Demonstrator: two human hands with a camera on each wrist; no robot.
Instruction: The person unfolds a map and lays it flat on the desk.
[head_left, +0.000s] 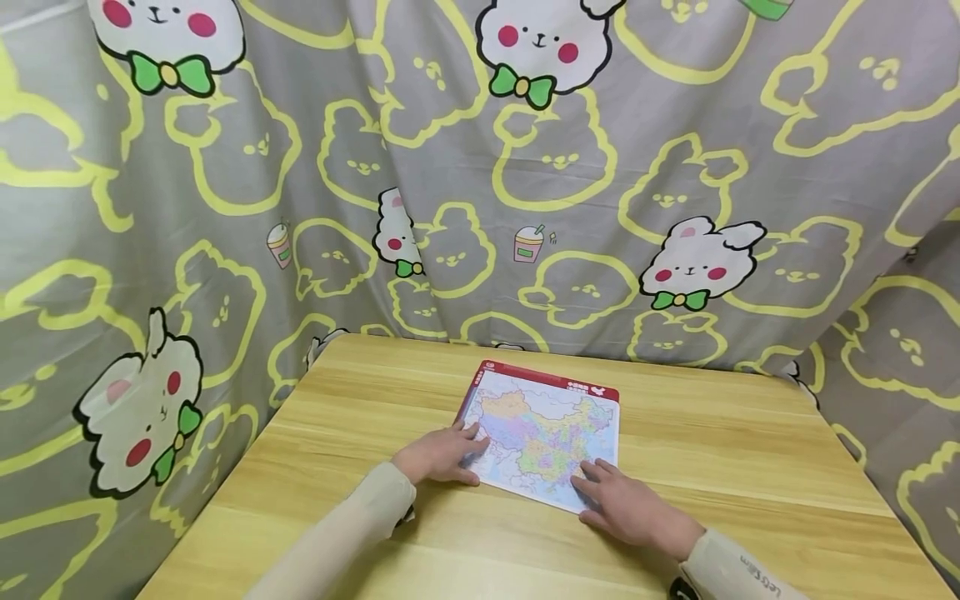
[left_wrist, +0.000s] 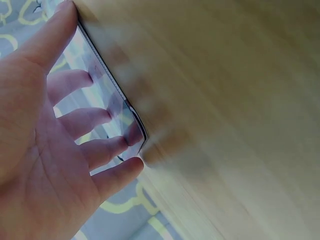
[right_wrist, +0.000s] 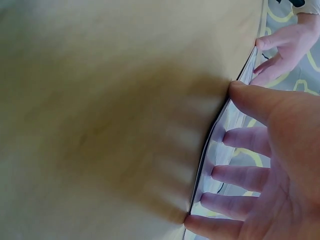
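A thin rectangular map board [head_left: 551, 408] lies flat on the wooden table, a red band along its far edge and coloured regions on its face. At its near left side, my left hand [head_left: 442, 454] touches the board with spread fingertips, the thumb at the near edge. My right hand [head_left: 630, 504] rests its fingertips on the near right part, thumb by the near corner. Both wrist views show the board edge-on: the left hand [left_wrist: 55, 135] and the right hand [right_wrist: 270, 170] have fingers spread and only slightly bent, tips on its glossy surface.
The wooden table [head_left: 720, 450] spreads out on all sides of the board. A grey curtain [head_left: 450, 167] with yellow outlines and white cartoon rabbits hangs behind the table and along its left and right sides.
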